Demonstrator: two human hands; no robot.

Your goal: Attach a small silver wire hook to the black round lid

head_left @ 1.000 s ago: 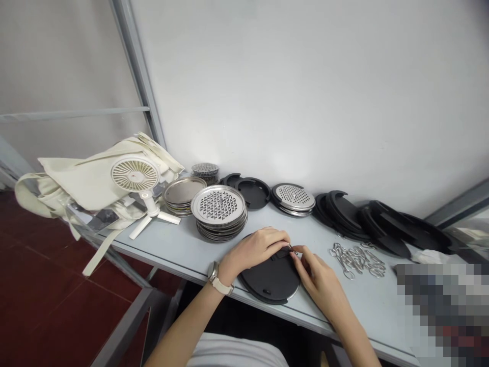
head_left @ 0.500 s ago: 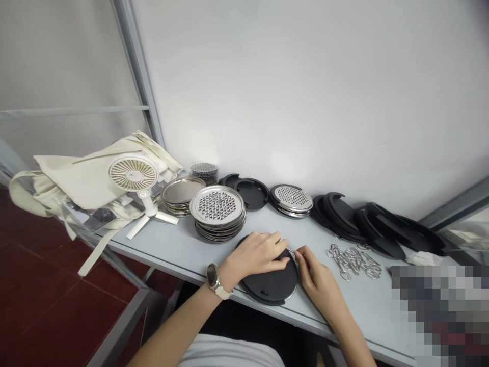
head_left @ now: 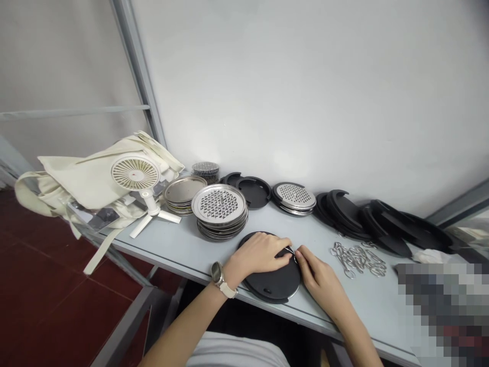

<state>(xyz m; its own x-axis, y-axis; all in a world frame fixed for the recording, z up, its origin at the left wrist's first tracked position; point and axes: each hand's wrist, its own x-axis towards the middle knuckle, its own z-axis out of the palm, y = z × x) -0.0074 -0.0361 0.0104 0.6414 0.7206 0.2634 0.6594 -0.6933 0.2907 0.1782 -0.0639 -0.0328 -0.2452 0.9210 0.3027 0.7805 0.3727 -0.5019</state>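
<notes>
A grey table (head_left: 183, 244) runs from near left to far right, with a cream cloth bag (head_left: 76, 178) at its left end. At the near edge lies a black disc (head_left: 277, 280), just in front of a stack of perforated steel discs (head_left: 219, 209). The left hand (head_left: 260, 252) holds the disc down with curled fingers, and the right hand (head_left: 319, 275) pinches a small wire clip (head_left: 292, 250) at its far right rim.
</notes>
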